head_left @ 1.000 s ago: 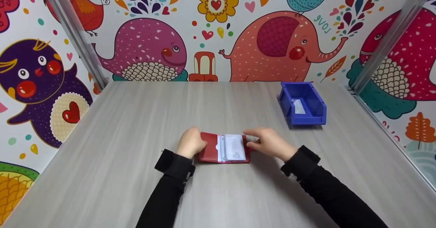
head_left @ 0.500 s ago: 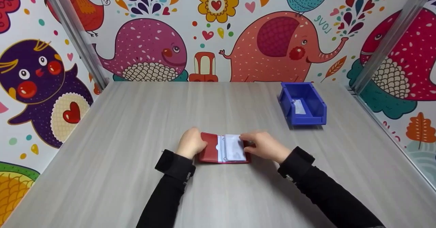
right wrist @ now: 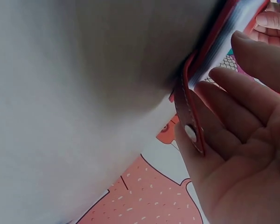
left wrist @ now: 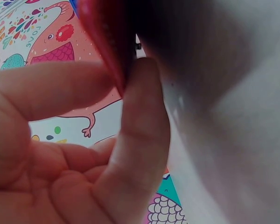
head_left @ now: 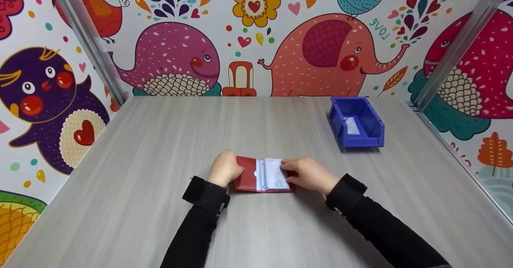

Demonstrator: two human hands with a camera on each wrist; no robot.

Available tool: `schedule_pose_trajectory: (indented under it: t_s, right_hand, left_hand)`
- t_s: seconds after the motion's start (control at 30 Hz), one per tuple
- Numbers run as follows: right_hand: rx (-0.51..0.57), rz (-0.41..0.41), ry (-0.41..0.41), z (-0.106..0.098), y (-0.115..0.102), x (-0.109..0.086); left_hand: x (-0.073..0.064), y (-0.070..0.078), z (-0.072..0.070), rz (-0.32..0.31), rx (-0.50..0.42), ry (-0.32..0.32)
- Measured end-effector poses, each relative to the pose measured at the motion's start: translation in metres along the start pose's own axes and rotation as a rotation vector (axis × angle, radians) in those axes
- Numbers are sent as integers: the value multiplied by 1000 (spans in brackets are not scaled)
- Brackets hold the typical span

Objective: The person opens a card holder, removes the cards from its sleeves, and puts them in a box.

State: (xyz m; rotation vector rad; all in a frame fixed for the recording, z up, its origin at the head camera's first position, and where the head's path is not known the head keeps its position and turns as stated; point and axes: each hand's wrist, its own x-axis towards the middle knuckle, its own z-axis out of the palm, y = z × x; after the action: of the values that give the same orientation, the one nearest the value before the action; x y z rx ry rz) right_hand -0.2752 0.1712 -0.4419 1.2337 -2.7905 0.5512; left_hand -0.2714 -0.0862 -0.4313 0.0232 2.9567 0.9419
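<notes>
A red card holder point(head_left: 246, 175) lies spread on the table, its clear plastic sleeves point(head_left: 275, 174) on the right half. My left hand point(head_left: 224, 168) pinches the left cover between thumb and finger, seen close in the left wrist view on the red cover edge point(left wrist: 105, 42). At the other side, my right hand point(head_left: 310, 174) rests its fingertips by the outer edge of the sleeves. In the right wrist view its fingers are loosely extended, the thumb apart from them. A red strap point(right wrist: 186, 109) with a metal snap hangs from the holder against those fingers.
A blue plastic bin point(head_left: 362, 141) stands at the back right of the wood-grain table point(head_left: 180, 131), with a white piece point(head_left: 352, 125) in it. Printed cartoon panels point(head_left: 192, 59) and metal posts point(head_left: 86, 39) enclose the back and sides.
My right hand has moved left and slightly down, from the holder's right edge onto the sleeves' edge. My left hand and the card holder have stayed in place.
</notes>
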Motion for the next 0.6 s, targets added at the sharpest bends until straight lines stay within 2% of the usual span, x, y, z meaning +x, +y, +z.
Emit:
schedule_pose_trajectory:
  t_s: [0.2,0.6]
  right_hand:
    - [-35,-5,0,0,-2,-1]
    - [-37,-1,-4,1,-3,0]
  left_hand:
    - [-1,0,0,3,-20,5]
    - [-1,0,0,6,-21,3]
